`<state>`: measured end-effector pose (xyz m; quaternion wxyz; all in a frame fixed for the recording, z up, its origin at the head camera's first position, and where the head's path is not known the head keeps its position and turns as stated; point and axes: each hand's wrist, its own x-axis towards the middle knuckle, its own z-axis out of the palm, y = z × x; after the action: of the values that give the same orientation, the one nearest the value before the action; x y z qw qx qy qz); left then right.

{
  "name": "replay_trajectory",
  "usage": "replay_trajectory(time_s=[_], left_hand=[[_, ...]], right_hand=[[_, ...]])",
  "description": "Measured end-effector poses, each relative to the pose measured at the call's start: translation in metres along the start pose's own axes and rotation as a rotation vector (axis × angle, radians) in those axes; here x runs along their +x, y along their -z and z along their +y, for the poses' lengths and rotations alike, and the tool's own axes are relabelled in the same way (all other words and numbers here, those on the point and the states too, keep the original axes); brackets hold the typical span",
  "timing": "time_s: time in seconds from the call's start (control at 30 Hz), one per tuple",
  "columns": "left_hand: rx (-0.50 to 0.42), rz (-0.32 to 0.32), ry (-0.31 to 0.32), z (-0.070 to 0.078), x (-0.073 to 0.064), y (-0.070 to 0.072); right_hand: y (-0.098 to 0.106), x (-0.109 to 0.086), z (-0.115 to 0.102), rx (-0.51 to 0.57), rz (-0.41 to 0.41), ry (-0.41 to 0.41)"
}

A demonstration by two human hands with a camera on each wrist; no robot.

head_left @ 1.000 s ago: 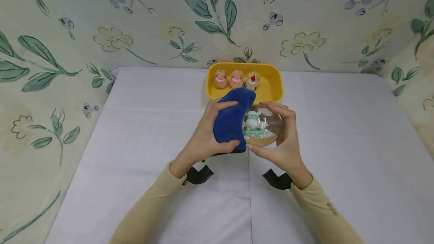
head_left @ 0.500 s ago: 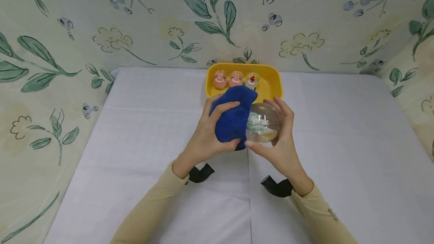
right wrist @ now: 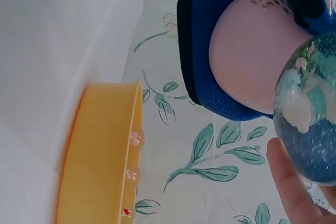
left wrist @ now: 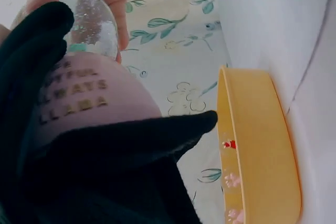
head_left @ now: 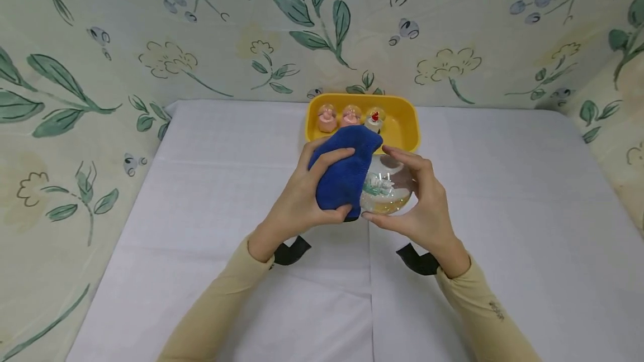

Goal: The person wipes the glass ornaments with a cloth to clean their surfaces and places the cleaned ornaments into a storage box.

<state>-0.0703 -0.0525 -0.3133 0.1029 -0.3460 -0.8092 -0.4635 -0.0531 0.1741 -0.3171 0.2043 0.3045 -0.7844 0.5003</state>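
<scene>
A snow globe is held up in front of the body, its clear glass ball (head_left: 384, 191) facing right and its pink base (right wrist: 252, 56) with raised lettering facing left. A llama-like figure and glitter show inside the ball. My left hand (head_left: 297, 197) grips a blue cloth (head_left: 342, 175) wrapped round the base, so the head view hides the base. In the left wrist view the dark cloth (left wrist: 115, 140) covers part of the lettering. My right hand (head_left: 427, 200) holds the ball at its right side, thumb below and fingers over the top.
Just behind the hands stands a yellow tray (head_left: 411, 127) at the table's back edge. Three small domed figurines sit in it, two pink ones (head_left: 327, 119) and a white one with a red top (head_left: 374, 120). A floral curtain (head_left: 201, 32) hangs behind the white-covered table (head_left: 226, 144).
The snow globe has turned slightly in my hands. My right fingers lifted partly off the ball, then came back over its top. The cloth and left hand shifted slightly left and up.
</scene>
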Motion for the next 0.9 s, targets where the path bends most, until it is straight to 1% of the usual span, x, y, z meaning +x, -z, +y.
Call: replay_trajectory(time_s=[0.03, 0.1, 0.13, 0.23, 0.3, 0.33, 0.37, 0.4, 0.47, 0.57, 0.63, 0.7, 0.77, 0.83, 0.9], left_hand=[[0.027, 0.001, -0.008, 0.0, 0.0, -0.001], [0.079, 0.008, -0.025, 0.0, -0.001, -0.003], [0.103, 0.013, -0.036, 0.0, -0.001, -0.004], [0.156, 0.022, -0.06, 0.001, -0.002, -0.007], [0.163, 0.023, -0.059, 0.001, -0.003, -0.008], [0.156, 0.023, -0.052, 0.0, -0.003, -0.009], [0.143, 0.02, -0.04, 0.0, -0.003, -0.009], [0.126, 0.02, -0.027, -0.001, -0.003, -0.008], [0.086, 0.02, 0.01, -0.002, -0.003, -0.006], [0.02, 0.011, 0.057, -0.005, -0.002, 0.001], [-0.024, -0.001, 0.074, -0.006, -0.001, 0.004], [-0.06, -0.018, 0.078, -0.007, -0.001, 0.007], [-0.086, -0.033, 0.078, -0.006, -0.001, 0.007], [-0.086, -0.042, 0.076, -0.005, -0.002, 0.007], [-0.061, -0.046, 0.07, -0.003, -0.002, 0.006]], right_hand=[[-0.002, -0.001, 0.001, 0.01, 0.019, -0.019], [-0.005, -0.003, 0.0, 0.024, 0.059, -0.084], [-0.007, -0.004, 0.0, 0.036, 0.074, -0.127], [-0.01, -0.005, -0.003, 0.102, 0.111, -0.301], [-0.011, -0.006, -0.005, 0.135, 0.11, -0.402], [-0.011, -0.005, -0.006, 0.143, 0.1, -0.439], [-0.011, -0.005, -0.007, 0.147, 0.08, -0.459], [-0.009, -0.005, -0.007, 0.144, 0.045, -0.458], [-0.006, -0.005, -0.007, 0.113, -0.041, -0.419], [0.0, -0.003, -0.006, 0.073, -0.158, -0.302], [0.004, -0.002, -0.004, 0.025, -0.196, -0.215], [0.007, 0.0, -0.002, -0.041, -0.196, -0.129], [0.009, 0.002, 0.0, -0.091, -0.177, -0.057], [0.009, 0.002, 0.001, -0.115, -0.151, -0.01], [0.007, 0.002, 0.002, -0.107, -0.118, 0.0]])
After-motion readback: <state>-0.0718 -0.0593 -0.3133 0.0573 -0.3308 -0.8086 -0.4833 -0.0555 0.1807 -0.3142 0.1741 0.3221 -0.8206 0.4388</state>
